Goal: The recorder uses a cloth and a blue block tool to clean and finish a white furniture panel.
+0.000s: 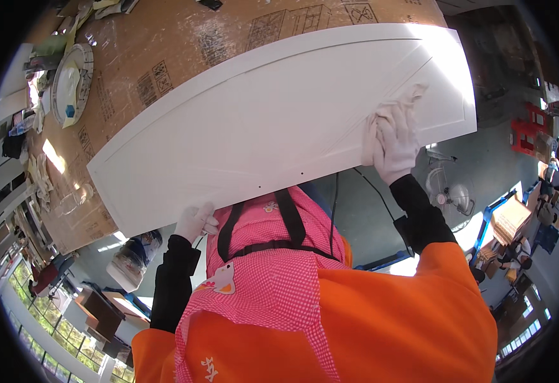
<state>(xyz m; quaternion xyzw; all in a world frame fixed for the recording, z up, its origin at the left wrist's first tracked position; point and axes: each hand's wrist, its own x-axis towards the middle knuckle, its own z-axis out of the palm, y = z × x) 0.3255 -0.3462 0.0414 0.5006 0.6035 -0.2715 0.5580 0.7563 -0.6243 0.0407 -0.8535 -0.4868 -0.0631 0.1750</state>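
A long white panel (pixel 260 121), with a raised border and shallow grooves, lies in front of me. Its near edge has two small dark holes. My right hand (pixel 394 150), in a white glove, presses a crumpled off-white cloth (pixel 413 96) against the panel's right part. At the near left edge, my left hand (pixel 196 221), also gloved in white, has its fingers curled against the panel's rim. The underside of that grip is hidden.
Printed brown cardboard (pixel 183 57) covers the table under the panel. A round dish (pixel 74 83) with a cloth and a small blue piece stands at the far left. Off to the right are a floor fan (pixel 448 191) and a red stool (pixel 527 134). A dark cable (pixel 381 198) hangs near my right arm.
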